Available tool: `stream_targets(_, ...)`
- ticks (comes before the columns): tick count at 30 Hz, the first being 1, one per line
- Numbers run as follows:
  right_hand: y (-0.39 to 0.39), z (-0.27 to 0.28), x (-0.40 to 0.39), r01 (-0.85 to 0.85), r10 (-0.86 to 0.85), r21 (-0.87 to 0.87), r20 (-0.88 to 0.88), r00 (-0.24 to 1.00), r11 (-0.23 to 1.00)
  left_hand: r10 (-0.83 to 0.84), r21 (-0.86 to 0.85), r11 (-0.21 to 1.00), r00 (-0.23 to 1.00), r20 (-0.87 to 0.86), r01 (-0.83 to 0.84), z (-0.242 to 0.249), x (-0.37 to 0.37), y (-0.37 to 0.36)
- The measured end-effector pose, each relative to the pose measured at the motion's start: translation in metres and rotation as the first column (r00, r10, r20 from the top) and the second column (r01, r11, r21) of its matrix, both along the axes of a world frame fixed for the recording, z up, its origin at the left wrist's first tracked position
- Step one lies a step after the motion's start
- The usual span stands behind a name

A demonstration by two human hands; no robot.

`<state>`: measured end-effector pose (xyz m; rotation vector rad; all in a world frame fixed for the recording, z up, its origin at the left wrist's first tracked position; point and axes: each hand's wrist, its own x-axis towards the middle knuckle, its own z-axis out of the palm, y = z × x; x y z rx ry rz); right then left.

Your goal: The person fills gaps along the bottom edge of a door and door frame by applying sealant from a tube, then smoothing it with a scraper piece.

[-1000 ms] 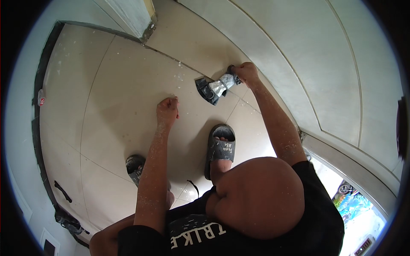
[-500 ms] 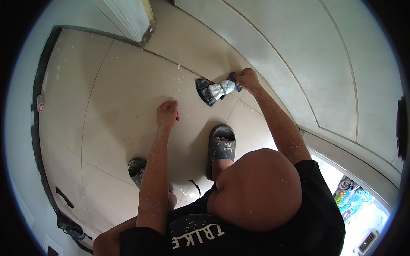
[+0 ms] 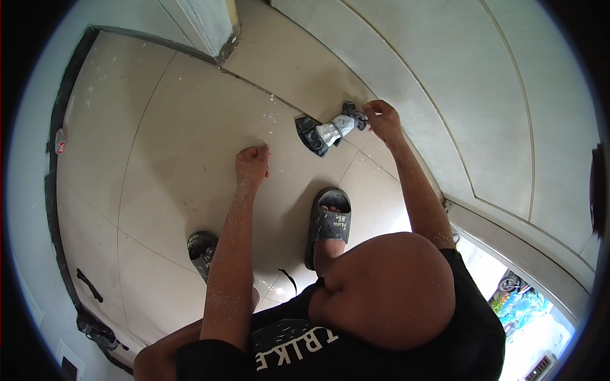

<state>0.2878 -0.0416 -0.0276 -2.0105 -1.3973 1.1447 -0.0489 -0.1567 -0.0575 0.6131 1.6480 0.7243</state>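
A black and white bundle (image 3: pixel 334 130), perhaps cloth or a glove, lies on the tiled floor (image 3: pixel 190 120) beside the pale door panel. At its dark right end is my right hand (image 3: pixel 383 120), thumb and fingers apart, with nothing visibly held. My left hand (image 3: pixel 252 164) hovers over the floor to the left of the bundle, its fingers curled together; whatever is between them, if anything, is too small to make out.
Dark sandals are on my feet, the right one (image 3: pixel 330 219) below the bundle. A white door (image 3: pixel 470 95) curves along the right. A wall corner (image 3: pixel 216 32) juts in at the top. Dark scraps (image 3: pixel 98 333) and a small red-and-white item (image 3: pixel 60 141) lie along the left wall.
My right hand has let go of the bundle's dark end and opened, shifting slightly right. The left hand stays closed in nearly the same place.
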Motion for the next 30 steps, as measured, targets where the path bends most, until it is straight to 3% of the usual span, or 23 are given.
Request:
stream_targets(2,-0.005,0.006,0.002,-0.057,0.033,0.078,0.276,0.961,0.995,-0.016,-0.014,1.000,1.000,-0.025,0.016,0.002,-0.001,0.001)
stream_targets(6,-0.016,0.013,0.002,-0.161,0.179,-0.093,0.233,0.956,0.983,-0.013,-0.006,1.000,0.999,-0.035,0.013,0.002,0.001,0.001)
stream_targets(8,-0.019,0.007,-0.004,-0.257,0.222,0.146,0.218,0.950,0.955,-0.009,0.000,1.000,1.000,-0.022,0.009,0.001,0.002,0.001)
stream_targets(9,-0.021,0.008,-0.008,-0.256,0.222,0.149,0.213,0.952,0.955,-0.001,0.003,1.000,1.000,-0.009,0.001,0.001,0.001,0.001)
stream_targets(11,-0.034,0.020,-0.013,-0.430,0.422,0.139,0.085,0.903,0.892,-0.014,-0.013,1.000,1.000,-0.009,0.013,0.001,-0.002,-0.001)
stream_targets(13,-0.046,0.044,-0.020,-0.518,0.510,-0.210,-0.093,0.855,0.829,-0.029,-0.021,0.999,1.000,-0.001,0.029,-0.001,-0.001,0.000)
stream_targets(15,-0.063,0.033,-0.018,-0.508,0.447,-0.258,-0.259,0.856,0.822,0.028,-0.020,0.999,1.000,0.005,-0.027,-0.004,0.001,0.001)
stream_targets(17,-0.067,0.026,-0.014,-0.439,0.362,-0.222,-0.317,0.877,0.870,0.018,-0.016,1.000,1.000,-0.004,-0.018,-0.003,0.000,0.001)
stream_targets(19,-0.061,0.008,-0.007,-0.163,0.151,-0.172,-0.084,0.985,0.971,0.001,-0.016,1.000,1.000,-0.013,-0.001,-0.001,0.001,0.000)
stream_targets(20,-0.054,0.000,-0.009,-0.157,0.157,0.004,0.045,0.987,0.988,-0.001,-0.010,1.000,1.000,-0.017,0.001,-0.003,0.001,0.000)
stream_targets(24,-0.029,-0.011,-0.010,-0.098,0.101,-0.024,0.230,0.968,0.995,0.003,0.011,1.000,1.000,-0.015,-0.003,-0.005,0.001,0.000)
stream_targets(30,0.013,-0.028,-0.018,-0.073,0.076,-0.021,0.296,0.952,0.997,-0.021,0.007,1.000,0.999,-0.049,0.021,-0.007,0.001,-0.001)
